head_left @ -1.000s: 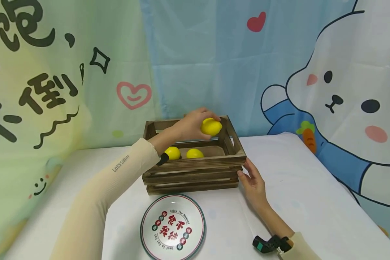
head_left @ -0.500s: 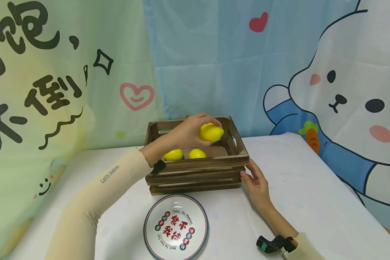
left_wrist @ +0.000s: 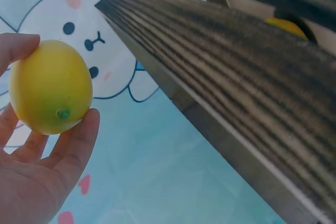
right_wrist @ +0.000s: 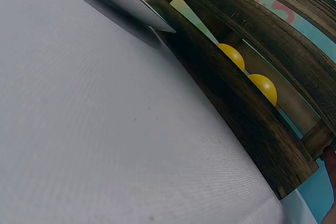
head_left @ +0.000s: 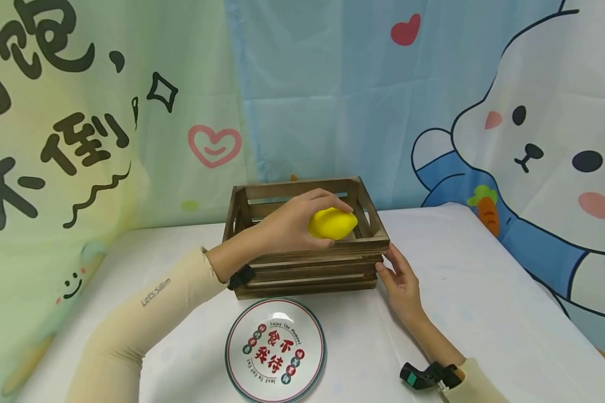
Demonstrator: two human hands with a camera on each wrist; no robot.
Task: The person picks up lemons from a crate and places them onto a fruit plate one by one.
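Held lemon (head_left: pixel 333 224): yellow, raised off the white tablecloth (head_left: pixel 363 347), by the right half of the front rim of the wooden crate (head_left: pixel 312 273); the left wrist view shows a gap between fruit and wood, and a small green spot on its end.
Left hand (head_left: pixel 299 221): grasping that lemon, fingers bent around it above and below.
Right hand (head_left: pixel 402 282): touching the crate's right front corner, thumb towards the front — whether the fingers squeeze the wood, I cannot tell.
Crate: brown, slatted, upright on the cloth.
Two lemons inside (right_wrist: pixel 262 88): near each other, seen between the slats from the right wrist.
Plate (head_left: pixel 275 350): round and white with a dark green edge and red characters, lying flat just in front of the crate.
Sleeves (head_left: pixel 156 313): cream, the left one printed with small dark letters; a black device (head_left: pixel 428 376) sits on the right wrist.
Backdrop (head_left: pixel 302 112): pale green and blue cloth behind everything — hearts, large dark characters, a white cartoon animal (head_left: pixel 554 140) at right.
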